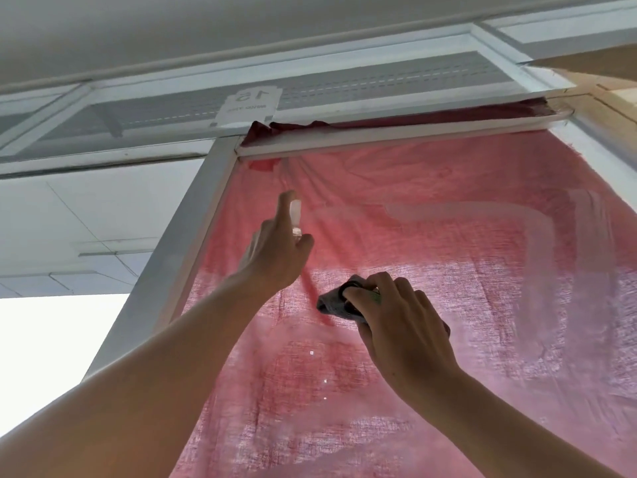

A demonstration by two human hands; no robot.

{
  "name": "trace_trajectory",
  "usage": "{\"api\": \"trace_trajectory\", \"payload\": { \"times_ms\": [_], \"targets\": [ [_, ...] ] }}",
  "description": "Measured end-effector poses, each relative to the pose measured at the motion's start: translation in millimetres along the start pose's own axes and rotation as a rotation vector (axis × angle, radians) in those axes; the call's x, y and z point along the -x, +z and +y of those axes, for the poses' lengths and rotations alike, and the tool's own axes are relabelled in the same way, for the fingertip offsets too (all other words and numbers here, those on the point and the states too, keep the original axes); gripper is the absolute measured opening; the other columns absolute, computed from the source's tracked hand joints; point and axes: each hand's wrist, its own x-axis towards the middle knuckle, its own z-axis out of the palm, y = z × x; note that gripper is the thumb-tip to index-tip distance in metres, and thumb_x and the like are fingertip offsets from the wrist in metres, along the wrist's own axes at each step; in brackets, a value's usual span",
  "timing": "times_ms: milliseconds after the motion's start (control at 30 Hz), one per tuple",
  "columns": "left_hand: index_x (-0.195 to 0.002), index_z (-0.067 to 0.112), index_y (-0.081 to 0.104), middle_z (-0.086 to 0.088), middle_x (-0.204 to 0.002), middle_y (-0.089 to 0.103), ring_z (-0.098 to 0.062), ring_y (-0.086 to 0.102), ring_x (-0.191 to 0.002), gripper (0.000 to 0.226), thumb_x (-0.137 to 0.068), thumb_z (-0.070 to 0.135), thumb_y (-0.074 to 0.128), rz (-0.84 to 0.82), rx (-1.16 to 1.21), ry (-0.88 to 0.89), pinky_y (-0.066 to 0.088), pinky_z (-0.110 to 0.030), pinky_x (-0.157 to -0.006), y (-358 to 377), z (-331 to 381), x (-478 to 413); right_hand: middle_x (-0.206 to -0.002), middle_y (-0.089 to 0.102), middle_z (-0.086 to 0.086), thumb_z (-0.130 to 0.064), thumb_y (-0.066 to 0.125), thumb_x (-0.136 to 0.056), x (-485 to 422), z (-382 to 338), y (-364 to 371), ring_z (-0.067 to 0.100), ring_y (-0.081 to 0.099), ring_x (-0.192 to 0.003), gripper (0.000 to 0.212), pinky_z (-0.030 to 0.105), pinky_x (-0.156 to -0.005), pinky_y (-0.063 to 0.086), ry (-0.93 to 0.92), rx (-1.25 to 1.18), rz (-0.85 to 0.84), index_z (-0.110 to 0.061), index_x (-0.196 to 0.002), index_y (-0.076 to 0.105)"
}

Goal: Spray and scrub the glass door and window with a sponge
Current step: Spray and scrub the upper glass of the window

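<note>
Item: glass door (482,188) with white frame (193,243), upper pane being viewed from below.

- A small clear spray bottle (295,215) is being gripped in the left hand (275,250), raised near the pane's upper left corner, with the forefinger being laid over its top.
- A grey sponge (336,303) is being clutched in the curled fingers of the right hand (403,315), lower and to the right of the bottle, close against the glass; contact cannot be told.
- Pale smears (448,213) are being shown across the pane.
- A pink cloth (310,391) is being hung behind it.
</note>
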Motion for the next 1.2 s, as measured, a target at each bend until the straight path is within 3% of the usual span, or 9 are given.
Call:
{"api": "trace_trajectory", "payload": {
  "times_ms": [200,300,467,567,667,833,900,1067,1200],
  "targets": [
    [-0.137,0.028,0.022,-0.007,-0.074,0.062,-0.018,0.048,-0.041,0.059,-0.090,0.011,0.053,0.039,0.038,0.019,0.042,-0.031,-0.041,8,2,-2,-0.098,0.062,0.005,-0.021,0.083,-0.065,7,-3,0,0.024,0.059,-0.076,0.041,0.039,-0.059,0.051,0.011,0.008,-0.004,-0.021,-0.102,0.066],
    [-0.135,0.032,0.023,-0.005,-0.075,0.060,-0.019,0.050,-0.040,0.062,-0.088,0.009,0.054,0.010,0.182,0.030,0.051,-0.039,-0.040,3,3,5,-0.115,0.058,0.002,-0.038,0.061,-0.076,18,-3,0,0.024,0.058,-0.089,0.039,0.042,-0.068,0.052,0.009,0.029,-0.053,-0.025,-0.113,0.059],
    [-0.140,0.028,0.025,-0.003,-0.070,0.058,-0.027,0.058,-0.045,0.062,-0.090,0.003,0.051,-0.006,0.297,0.043,0.047,-0.018,-0.041,-13,-4,25,-0.120,0.056,0.002,-0.017,0.073,-0.074,26,0,1,0.025,0.058,-0.095,0.049,0.040,-0.070,0.053,-0.053,-0.027,-0.043,-0.025,-0.119,0.057],
    [-0.141,0.025,0.024,-0.006,-0.067,0.063,-0.017,0.064,-0.050,0.051,-0.097,0.015,0.048,0.009,0.260,0.111,0.052,-0.028,-0.044,-18,-21,36,-0.115,0.056,0.003,-0.012,0.071,-0.077,13,2,3,0.023,0.057,-0.089,0.047,0.037,-0.066,0.051,-0.029,-0.042,-0.001,-0.023,-0.121,0.055],
    [-0.135,0.029,0.020,-0.004,-0.063,0.060,-0.026,0.062,-0.052,0.044,-0.095,0.042,0.033,0.018,0.181,0.175,0.054,-0.046,-0.051,-22,-44,41,-0.112,0.057,0.006,-0.010,0.070,-0.079,-7,3,6,0.027,0.057,-0.088,0.044,0.041,-0.066,0.052,0.018,-0.008,0.035,-0.020,-0.121,0.059],
    [-0.140,0.023,0.020,0.005,-0.051,0.051,-0.007,0.057,-0.048,0.050,-0.098,0.045,0.035,0.013,0.108,0.196,0.048,-0.019,-0.052,-31,-65,51,-0.119,0.053,0.010,-0.013,0.060,-0.089,-33,3,12,0.031,0.053,-0.097,0.042,0.044,-0.076,0.048,0.097,0.067,0.051,-0.018,-0.130,0.055],
    [-0.140,0.029,0.020,0.000,-0.049,0.052,-0.011,0.056,-0.043,0.049,-0.097,0.043,0.040,-0.023,0.109,0.161,0.055,-0.028,-0.053,-36,-76,54,-0.120,0.053,0.010,-0.014,0.058,-0.090,-40,3,18,0.031,0.053,-0.099,0.042,0.043,-0.077,0.046,0.115,0.078,0.045,-0.018,-0.132,0.053],
    [-0.137,0.036,0.030,-0.011,-0.068,0.064,-0.021,0.061,-0.050,0.045,-0.096,0.038,0.049,0.015,0.083,0.122,0.052,-0.030,-0.054,-45,-96,58,-0.121,0.056,0.010,-0.012,0.061,-0.089,-59,-6,34,0.034,0.053,-0.101,0.042,0.044,-0.076,0.045,0.153,0.085,0.088,-0.018,-0.130,0.056],
    [-0.134,0.038,0.035,0.007,-0.090,0.057,-0.006,0.059,-0.056,0.046,-0.094,0.024,0.052,0.041,0.095,0.069,0.040,-0.016,-0.053,-49,-98,54,-0.135,0.041,0.006,-0.018,0.050,-0.096,-85,-19,48,0.032,0.041,-0.115,0.042,0.047,-0.085,0.039,0.229,0.120,0.058,-0.027,-0.137,0.047]
  ]
}}
